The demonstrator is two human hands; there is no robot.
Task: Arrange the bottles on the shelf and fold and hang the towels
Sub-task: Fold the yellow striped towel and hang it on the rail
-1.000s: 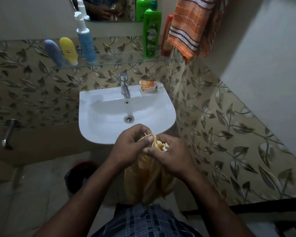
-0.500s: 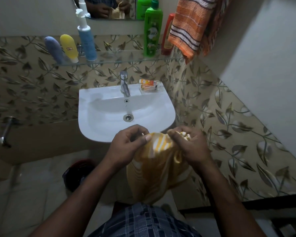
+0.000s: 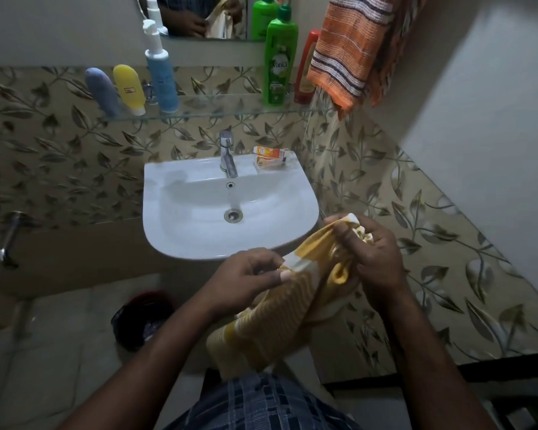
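Observation:
A yellow-and-white striped towel (image 3: 280,315) stretches between my hands in front of the sink. My left hand (image 3: 246,277) pinches its top edge, and my right hand (image 3: 370,259) grips a bunched corner up to the right. The rest of the cloth hangs down toward my lap. On the glass shelf (image 3: 218,114) stand a blue tube (image 3: 101,91), a yellow tube (image 3: 128,88), a blue pump bottle (image 3: 160,76), a green bottle (image 3: 280,63) and a red bottle (image 3: 306,66). An orange striped towel (image 3: 351,48) hangs at the top right.
The white sink (image 3: 180,225) with its tap (image 3: 227,153) sits below the shelf, and a small orange box (image 3: 269,155) lies on its rim. A dark bucket (image 3: 140,318) stands on the floor at the left. Tiled walls close in at the back and right.
My hands have drawn apart: the right hand moved up and to the right with its corner, spreading the yellow towel's top edge out between them.

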